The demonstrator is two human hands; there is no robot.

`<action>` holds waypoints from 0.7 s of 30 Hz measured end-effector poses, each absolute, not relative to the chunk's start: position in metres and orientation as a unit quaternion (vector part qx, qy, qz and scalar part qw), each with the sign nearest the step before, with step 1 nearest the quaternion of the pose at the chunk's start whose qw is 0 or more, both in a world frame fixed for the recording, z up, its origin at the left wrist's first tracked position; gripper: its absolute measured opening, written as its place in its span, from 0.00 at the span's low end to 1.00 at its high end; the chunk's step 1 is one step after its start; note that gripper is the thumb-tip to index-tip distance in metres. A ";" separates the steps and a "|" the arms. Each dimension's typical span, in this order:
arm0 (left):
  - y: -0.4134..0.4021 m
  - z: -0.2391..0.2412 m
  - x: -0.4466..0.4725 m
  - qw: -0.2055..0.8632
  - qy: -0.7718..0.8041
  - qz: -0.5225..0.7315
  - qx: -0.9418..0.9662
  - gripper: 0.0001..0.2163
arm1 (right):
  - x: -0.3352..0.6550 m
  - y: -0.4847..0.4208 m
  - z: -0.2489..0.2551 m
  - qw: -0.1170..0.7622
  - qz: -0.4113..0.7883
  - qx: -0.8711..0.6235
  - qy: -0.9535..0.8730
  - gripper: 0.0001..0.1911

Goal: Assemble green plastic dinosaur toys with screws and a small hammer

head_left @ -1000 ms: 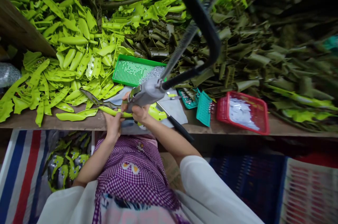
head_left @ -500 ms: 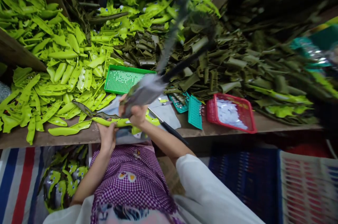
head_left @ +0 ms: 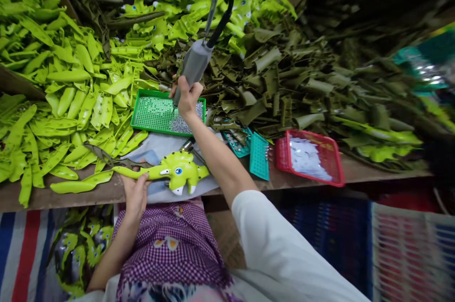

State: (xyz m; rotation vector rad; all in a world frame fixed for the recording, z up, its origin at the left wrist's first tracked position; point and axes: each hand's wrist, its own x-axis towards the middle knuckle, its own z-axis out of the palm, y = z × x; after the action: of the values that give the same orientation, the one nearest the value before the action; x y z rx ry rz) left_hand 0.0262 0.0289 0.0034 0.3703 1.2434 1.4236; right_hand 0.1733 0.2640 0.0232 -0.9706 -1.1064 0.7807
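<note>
We have the lime-green dinosaur head piece (head_left: 179, 174) low over the pale sheet (head_left: 159, 143) by the near edge of the desk (head_left: 377, 171), its blue eye facing up and its long, narrow strip reaching left. Our left hand (head_left: 134, 193) pinches that strip between thumb and fingers. We judge the piece to be light, thin molded plastic, fairly stiff but able to flex along the strip, and a little slippery where it shines; the broad part of the strip near the head looks the surest hold, while the pointed parts seem easier to bend. Our right hand (head_left: 187, 98) is wrapped around a gray electric screwdriver (head_left: 195, 62), tip down over the green perforated tray (head_left: 159, 130); we cannot tell whether the tip touches anything. Silvery screws (head_left: 186, 122) are heaped toward that tray's right end. Farther right, a teal tray (head_left: 236, 149) carries small metal pieces, with a second teal tray (head_left: 259, 157) tilted beside it. Next along the near edge, the red basket (head_left: 341, 164) holds flat white pieces (head_left: 309, 155). Lime shells (head_left: 69, 76) pile up toward the desk's left, and curved olive parts (head_left: 270, 58) spread behind the containers.
</note>
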 end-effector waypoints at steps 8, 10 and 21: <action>0.030 0.007 0.027 0.577 0.532 0.598 0.162 0.36 | 0.173 0.264 0.017 0.672 0.347 -0.429 -0.494 0.29; 0.031 0.006 0.027 0.573 0.534 0.598 0.167 0.36 | 0.172 0.265 0.017 0.659 0.366 -0.437 -0.491 0.30; 0.032 0.005 0.027 0.570 0.549 0.589 0.165 0.34 | 0.181 0.158 0.081 0.721 0.388 -0.346 -0.459 0.31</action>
State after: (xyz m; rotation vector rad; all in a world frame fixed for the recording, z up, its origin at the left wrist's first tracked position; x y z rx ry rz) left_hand 0.0270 0.0316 0.0052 0.3871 1.2879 1.3831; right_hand 0.1813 0.1578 0.0811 -0.7648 -1.0134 0.8564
